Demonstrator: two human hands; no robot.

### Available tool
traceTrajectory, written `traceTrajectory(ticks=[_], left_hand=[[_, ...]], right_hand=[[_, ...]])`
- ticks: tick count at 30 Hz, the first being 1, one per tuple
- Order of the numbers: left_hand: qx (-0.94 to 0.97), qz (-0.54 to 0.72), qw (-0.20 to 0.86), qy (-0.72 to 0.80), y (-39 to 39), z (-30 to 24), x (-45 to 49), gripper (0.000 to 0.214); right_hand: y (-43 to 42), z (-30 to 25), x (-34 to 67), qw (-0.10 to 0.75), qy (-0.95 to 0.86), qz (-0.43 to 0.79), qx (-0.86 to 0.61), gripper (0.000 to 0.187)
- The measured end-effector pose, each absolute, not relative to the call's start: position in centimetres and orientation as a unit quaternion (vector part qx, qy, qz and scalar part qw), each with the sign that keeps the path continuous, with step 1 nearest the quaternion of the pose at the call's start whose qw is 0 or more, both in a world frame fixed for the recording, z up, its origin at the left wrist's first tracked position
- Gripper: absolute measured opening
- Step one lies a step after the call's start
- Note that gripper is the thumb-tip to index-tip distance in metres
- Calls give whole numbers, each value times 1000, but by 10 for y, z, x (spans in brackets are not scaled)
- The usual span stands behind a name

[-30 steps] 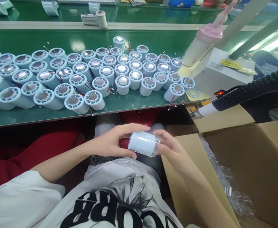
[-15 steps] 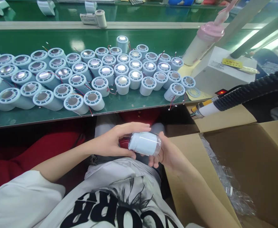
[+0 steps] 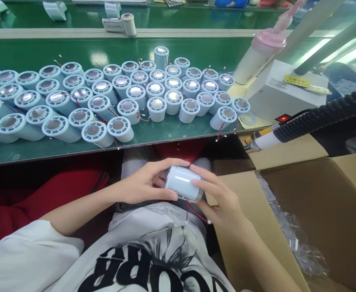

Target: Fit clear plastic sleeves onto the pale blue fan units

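Fingers (image 3: 162,194) curved around glossy blue cylinder (image 3: 181,182), thin wires (image 3: 194,209), cardboard box (image 3: 314,190)

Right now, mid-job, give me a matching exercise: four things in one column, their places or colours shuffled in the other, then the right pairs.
Things:
1. Clear-cased cylinder
2. Pump bottle
3. Ribbed hose
4. Clear plastic pieces

Places or colours:
A. Black
B. Inside the cardboard box
C. Pink at the top
D. Between the left hand and the right hand

Pairs: 1-D, 2-C, 3-A, 4-B.
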State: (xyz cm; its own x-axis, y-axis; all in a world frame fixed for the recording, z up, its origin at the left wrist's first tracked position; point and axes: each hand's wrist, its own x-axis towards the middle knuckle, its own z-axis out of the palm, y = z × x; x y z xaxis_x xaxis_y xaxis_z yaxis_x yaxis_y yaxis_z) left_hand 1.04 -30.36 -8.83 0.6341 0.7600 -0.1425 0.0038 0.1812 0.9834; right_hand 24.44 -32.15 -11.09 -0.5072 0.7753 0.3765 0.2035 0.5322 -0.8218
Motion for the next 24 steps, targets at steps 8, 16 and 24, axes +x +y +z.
traceTrajectory(ticks=[8,16,24], left_hand=[[581,250,716,295,-302,-89,8,73],[593,236,720,272,-297,-98,17,74],[604,207,722,269,-285,-106,24,76]], right_hand=[[-324,-110,246,372,-566,645,-354,48],[-321,-110,252,337,-481,705,-398,57],[-320,-114,254,329,-418,720,-446,60]])
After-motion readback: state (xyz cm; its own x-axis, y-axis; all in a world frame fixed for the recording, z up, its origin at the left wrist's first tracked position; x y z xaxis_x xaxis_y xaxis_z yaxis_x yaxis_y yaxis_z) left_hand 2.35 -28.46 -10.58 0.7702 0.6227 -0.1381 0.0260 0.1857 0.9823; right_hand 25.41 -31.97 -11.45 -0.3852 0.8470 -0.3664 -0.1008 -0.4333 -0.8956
